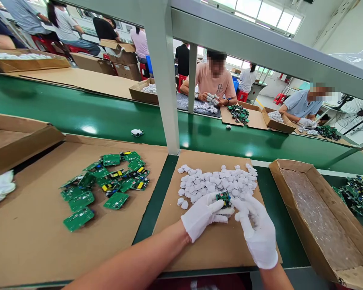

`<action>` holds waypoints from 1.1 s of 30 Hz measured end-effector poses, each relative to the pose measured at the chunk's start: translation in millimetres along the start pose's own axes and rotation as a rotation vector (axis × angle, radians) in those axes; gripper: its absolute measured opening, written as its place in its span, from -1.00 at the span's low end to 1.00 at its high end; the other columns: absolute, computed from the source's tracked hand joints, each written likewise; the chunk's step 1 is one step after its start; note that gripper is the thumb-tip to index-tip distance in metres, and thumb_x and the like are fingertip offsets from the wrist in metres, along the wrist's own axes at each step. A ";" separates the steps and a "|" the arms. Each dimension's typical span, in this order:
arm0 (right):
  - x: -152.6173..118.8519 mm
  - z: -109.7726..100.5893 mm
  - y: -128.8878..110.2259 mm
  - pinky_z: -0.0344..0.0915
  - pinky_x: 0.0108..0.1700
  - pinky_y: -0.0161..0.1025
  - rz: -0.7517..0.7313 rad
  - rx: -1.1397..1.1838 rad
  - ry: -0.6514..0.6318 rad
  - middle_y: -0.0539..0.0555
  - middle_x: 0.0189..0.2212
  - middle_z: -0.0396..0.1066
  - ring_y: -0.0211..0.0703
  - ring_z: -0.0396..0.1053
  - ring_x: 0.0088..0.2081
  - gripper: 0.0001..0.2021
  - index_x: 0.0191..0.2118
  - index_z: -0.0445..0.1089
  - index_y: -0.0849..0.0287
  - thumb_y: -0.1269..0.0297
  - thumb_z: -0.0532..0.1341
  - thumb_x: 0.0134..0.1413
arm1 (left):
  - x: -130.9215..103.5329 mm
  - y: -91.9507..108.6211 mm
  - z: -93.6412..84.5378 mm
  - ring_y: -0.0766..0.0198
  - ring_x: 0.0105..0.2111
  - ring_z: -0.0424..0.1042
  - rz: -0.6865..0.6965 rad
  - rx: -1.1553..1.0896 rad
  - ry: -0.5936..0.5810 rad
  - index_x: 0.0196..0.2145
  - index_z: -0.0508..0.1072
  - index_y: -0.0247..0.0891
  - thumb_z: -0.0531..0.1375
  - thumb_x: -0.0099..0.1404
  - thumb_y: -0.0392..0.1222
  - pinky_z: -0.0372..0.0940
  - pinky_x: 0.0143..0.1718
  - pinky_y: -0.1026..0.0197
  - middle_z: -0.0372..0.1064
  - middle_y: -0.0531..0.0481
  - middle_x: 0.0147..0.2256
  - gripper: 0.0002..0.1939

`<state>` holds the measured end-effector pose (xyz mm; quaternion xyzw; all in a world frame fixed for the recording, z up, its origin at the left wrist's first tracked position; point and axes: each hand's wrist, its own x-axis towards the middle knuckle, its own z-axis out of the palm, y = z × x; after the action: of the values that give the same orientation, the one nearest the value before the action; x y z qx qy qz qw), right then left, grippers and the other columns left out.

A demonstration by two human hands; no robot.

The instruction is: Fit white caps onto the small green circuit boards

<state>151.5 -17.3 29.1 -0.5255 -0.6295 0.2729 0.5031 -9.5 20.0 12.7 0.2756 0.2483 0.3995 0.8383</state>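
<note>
Pinching a small green circuit board [223, 198] between thumb and fingers, the left hand [203, 216] kept it raised just over the near edge of the white plastic pieces [218, 181], within easy reach of both. The right hand [257, 233] met it fingertip to fingertip, its grip narrow, possibly on a white piece. Further left lay the heap of green boards [109, 181] on cardboard [33, 225]. Beyond ran the green belt [109, 117], with other workers across it.
</note>
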 end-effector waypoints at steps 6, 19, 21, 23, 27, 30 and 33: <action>-1.2 3.9 6.1 0.46 -0.26 -0.26 -0.208 -0.365 -0.037 0.11 -0.25 0.53 -0.13 0.49 -0.25 -0.77 -0.12 0.39 0.15 0.38 0.13 0.09 | -0.5 -0.8 3.1 0.27 -0.34 0.41 0.067 0.134 -0.046 -0.18 0.40 -0.32 0.23 0.14 -0.13 0.28 -0.31 0.24 0.40 -0.14 -0.26 -0.69; 2.6 5.4 5.9 0.39 -0.31 -0.25 -0.496 -0.740 0.015 0.07 -0.29 0.49 -0.14 0.46 -0.31 -0.79 -0.18 0.46 0.05 0.37 0.11 0.14 | -3.3 -9.2 2.4 0.31 -0.45 0.31 0.298 0.632 0.069 0.11 0.24 -0.27 0.10 0.21 -0.23 0.26 -0.16 0.15 0.38 0.00 -0.37 -0.51; 3.3 8.5 10.3 0.38 -0.32 -0.25 -0.512 -0.723 0.008 0.09 -0.32 0.48 -0.14 0.45 -0.32 -0.81 -0.21 0.46 0.07 0.37 0.11 0.14 | -3.7 -11.2 3.2 0.32 -0.44 0.29 0.295 0.620 0.064 0.09 0.25 -0.27 0.11 0.21 -0.23 0.26 -0.18 0.16 0.36 0.00 -0.38 -0.53; 5.9 10.4 13.3 0.37 -0.31 -0.25 -0.471 -0.668 -0.012 0.10 -0.32 0.46 -0.15 0.43 -0.31 -0.81 -0.22 0.45 0.09 0.37 0.10 0.15 | -4.2 -11.5 4.6 0.32 -0.43 0.28 0.302 0.603 0.062 0.05 0.29 -0.27 0.12 0.21 -0.20 0.26 -0.19 0.17 0.35 0.01 -0.39 -0.57; 11.0 6.8 9.4 0.38 -0.26 -0.24 -0.376 -0.558 -0.110 0.11 -0.25 0.42 -0.13 0.41 -0.25 -0.78 -0.15 0.44 0.08 0.34 0.09 0.13 | -4.4 -5.5 9.2 0.32 -0.43 0.27 0.273 0.446 0.009 -0.02 0.35 -0.28 0.15 0.19 -0.11 0.26 -0.30 0.21 0.35 -0.03 -0.36 -0.59; 11.3 0.4 1.4 0.39 -0.18 -0.19 -0.273 -0.496 -0.173 0.15 -0.14 0.40 -0.06 0.39 -0.14 -0.61 0.07 0.28 0.12 0.27 0.14 0.09 | -5.0 1.1 13.4 0.33 -0.42 0.28 0.213 0.290 -0.022 -0.02 0.35 -0.27 0.19 0.16 -0.06 0.23 -0.38 0.25 0.36 -0.09 -0.27 -0.56; 11.3 -2.7 -2.1 0.40 -0.21 -0.20 -0.234 -0.473 -0.128 0.12 -0.17 0.42 -0.07 0.40 -0.15 -0.67 0.02 0.32 0.09 0.30 0.13 0.11 | -6.9 4.2 16.7 0.34 -0.36 0.30 0.150 0.192 -0.005 -0.01 0.33 -0.20 0.23 0.13 -0.05 0.23 -0.37 0.29 0.33 -0.09 -0.19 -0.53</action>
<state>153.8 -7.8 35.8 -0.5338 -0.7628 0.0909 0.3533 -4.9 12.2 28.9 0.3735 0.2621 0.4347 0.7765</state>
